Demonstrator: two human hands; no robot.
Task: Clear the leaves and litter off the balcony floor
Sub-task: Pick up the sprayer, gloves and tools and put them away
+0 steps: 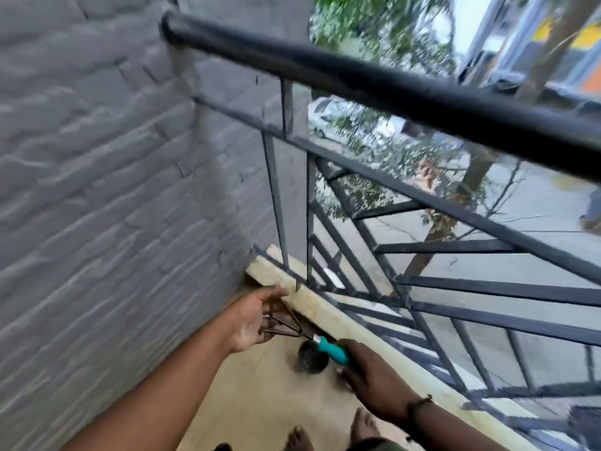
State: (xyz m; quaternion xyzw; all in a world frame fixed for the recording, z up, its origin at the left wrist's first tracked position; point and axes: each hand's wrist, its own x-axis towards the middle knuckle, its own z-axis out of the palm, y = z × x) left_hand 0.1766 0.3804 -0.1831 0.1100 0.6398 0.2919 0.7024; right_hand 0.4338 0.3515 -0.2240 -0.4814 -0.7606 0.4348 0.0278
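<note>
My right hand (374,377) grips the teal handle of a small hand rake (330,348), whose dark metal prongs point left. My left hand (257,317) is held palm up with straight fingers right beside the prongs, touching or almost touching them. Both hands hover above the tan balcony floor (260,395) near its corner. A small dark round pot or heap (312,358) lies on the floor just under the rake. No loose leaves show clearly in this blurred view.
A grey brick wall (107,190) closes the left side. A black metal railing (390,222) with a thick top bar runs along a pale curb (325,307) on the right. My bare feet (328,431) stand at the bottom. Street and trees lie beyond.
</note>
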